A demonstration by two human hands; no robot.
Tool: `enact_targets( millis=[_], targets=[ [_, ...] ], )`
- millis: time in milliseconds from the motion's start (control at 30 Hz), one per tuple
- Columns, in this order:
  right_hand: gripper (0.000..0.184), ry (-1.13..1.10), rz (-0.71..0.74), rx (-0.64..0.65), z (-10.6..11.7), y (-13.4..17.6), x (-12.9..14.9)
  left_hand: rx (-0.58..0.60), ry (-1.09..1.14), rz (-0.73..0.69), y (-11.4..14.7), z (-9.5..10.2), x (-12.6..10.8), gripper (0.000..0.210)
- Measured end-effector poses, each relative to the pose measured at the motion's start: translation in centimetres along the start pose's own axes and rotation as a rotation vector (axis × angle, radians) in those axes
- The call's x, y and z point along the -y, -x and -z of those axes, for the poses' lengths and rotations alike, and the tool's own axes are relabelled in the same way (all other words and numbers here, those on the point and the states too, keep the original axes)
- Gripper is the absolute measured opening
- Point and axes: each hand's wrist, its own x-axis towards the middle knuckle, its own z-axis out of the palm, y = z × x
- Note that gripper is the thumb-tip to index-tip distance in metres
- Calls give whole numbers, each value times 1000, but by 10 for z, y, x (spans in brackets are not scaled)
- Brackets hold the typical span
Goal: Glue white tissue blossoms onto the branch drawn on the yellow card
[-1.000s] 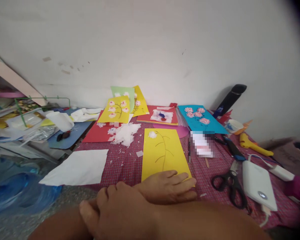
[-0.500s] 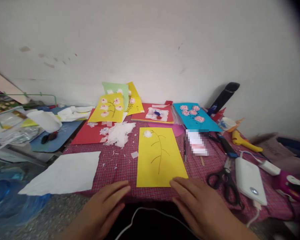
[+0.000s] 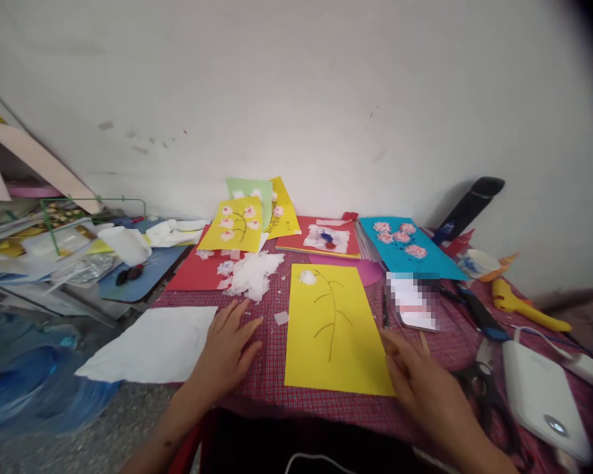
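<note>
A yellow sheet [image 3: 336, 359] lies in front of me on the table, with a brown branch drawn on it and one white tissue flower [image 3: 307, 278] at its upper left. My left hand [image 3: 230, 345] is open, fingers spread, empty, over the cloth left of the sheet. Just beyond its fingertips sits a heap of white tissue pieces [image 3: 252, 275]; a white paper sheet [image 3: 153, 345] is beside its wrist. My right hand [image 3: 422, 385] is by the sheet's lower right edge, fingers loosely bent and seemingly holding nothing; whether they touch the edge I cannot tell.
Finished-looking flower cards, yellow [image 3: 232, 227] and blue [image 3: 405, 257], lean or lie near the wall. On the right are black scissors [image 3: 494, 401], a white power bank [image 3: 543, 395], a yellow tool [image 3: 528, 309] and a paper cup [image 3: 479, 263]. Paper scraps dot the checked cloth.
My left hand has reached forward toward the tissue heap and its fingers have spread. My right hand has shifted to the sheet's right edge. The view has turned slightly left.
</note>
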Motion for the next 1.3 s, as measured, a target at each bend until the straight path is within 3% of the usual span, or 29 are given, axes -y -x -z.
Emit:
enact_targets(
  millis=[167,367,567,800,1000,1133,1300],
  targets=[
    [32,68,-63,34,0,-14,-19,-20,48,-21,-13,0,-2,28],
    [32,77,-66,105,-2,-23,-21,61,74,-58,-37,-9,-18,20],
    [34,123,-138,179,1,-38,-23,68,36,-103,-56,-19,-19,22],
    [32,160,-156,277,2,-55,-19,81,1,-124,-61,-23,-14,24],
    [31,164,-161,260,6,-48,-22,27,10,-145,-44,-14,-19,21],
    [32,122,-113,222,19,-28,-13,47,60,-302,-13,-9,-31,31],
    [30,32,-4,278,39,-11,13,121,52,-433,13,-14,-43,43]
  ],
)
